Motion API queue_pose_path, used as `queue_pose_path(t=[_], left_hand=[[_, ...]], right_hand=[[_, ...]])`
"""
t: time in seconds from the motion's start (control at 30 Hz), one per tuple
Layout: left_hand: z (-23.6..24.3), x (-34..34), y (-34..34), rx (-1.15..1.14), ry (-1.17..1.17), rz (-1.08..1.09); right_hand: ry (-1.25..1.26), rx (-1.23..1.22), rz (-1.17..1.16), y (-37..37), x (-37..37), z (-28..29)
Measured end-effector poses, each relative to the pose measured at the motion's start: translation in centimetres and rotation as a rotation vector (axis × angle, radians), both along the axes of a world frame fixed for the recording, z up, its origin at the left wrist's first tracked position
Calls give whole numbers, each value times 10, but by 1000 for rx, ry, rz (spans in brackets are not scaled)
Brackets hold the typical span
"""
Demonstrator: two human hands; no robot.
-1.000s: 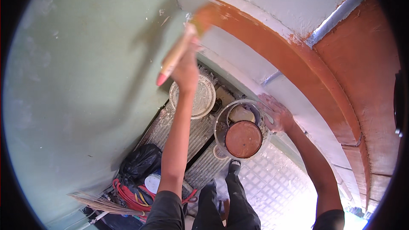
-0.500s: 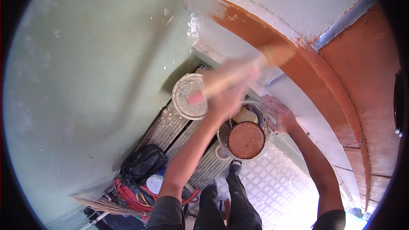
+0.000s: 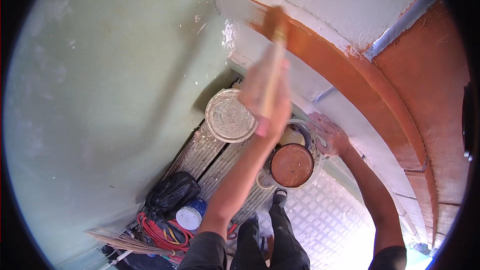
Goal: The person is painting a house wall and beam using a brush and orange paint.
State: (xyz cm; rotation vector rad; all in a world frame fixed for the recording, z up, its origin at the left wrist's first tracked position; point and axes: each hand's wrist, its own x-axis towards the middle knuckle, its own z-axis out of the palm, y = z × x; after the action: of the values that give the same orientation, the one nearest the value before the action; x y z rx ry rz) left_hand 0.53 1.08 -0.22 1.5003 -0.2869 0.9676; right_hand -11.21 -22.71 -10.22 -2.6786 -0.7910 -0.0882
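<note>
The brush (image 3: pixel 275 40) in my left hand (image 3: pixel 265 95) has orange-stained bristles and meets the curved band (image 3: pixel 310 45), orange with a pale patch at its upper left end. My left fingers are wrapped round the handle, blurred by motion. My right hand (image 3: pixel 330 135) has fingers stretched out against the pale lower band (image 3: pixel 365 135), at the rim of a translucent bucket (image 3: pixel 312 172); I cannot tell whether it touches the bucket. Inside are a round container of orange-brown material (image 3: pixel 292 165) and a cream object (image 3: pixel 290 138), partly hidden.
A green wall (image 3: pixel 100 95) borders ribbed planks (image 3: pixel 190 152) holding a crusted round lid (image 3: pixel 227 115). A black bag (image 3: pixel 170 192), blue-and-white tub (image 3: pixel 191 215), red hoses (image 3: pixel 160 230) and stick bundle (image 3: pixel 125 240) lie lower left. Below are my legs on a tiled floor (image 3: pixel 330 210).
My left hand has swept the brush from the band's left end rightward, then back up leftward with the bristles raised higher. My right hand stays beside the bucket; the view has shifted slightly.
</note>
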Motion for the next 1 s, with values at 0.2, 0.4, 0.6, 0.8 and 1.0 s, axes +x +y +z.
queue_pose_path(t=[0.2, 0.4, 0.6, 0.8, 1.0], left_hand=[[19, -63, 9, -306, 406, -486], [1, -62, 52, -324, 564, -624], [29, -47, 82, -622, 543, -468], [49, 2, 85, -711, 352, -431], [76, 28, 35, -759, 190, 136]], right_hand=[[5, -2, 12, 3, 1, 8], [-34, 9, 14, 2, -1, 8], [-18, 12, 6, 0, -1, 5], [-21, -4, 11, -2, 0, 0], [-1, -2, -11, -1, -1, 5]])
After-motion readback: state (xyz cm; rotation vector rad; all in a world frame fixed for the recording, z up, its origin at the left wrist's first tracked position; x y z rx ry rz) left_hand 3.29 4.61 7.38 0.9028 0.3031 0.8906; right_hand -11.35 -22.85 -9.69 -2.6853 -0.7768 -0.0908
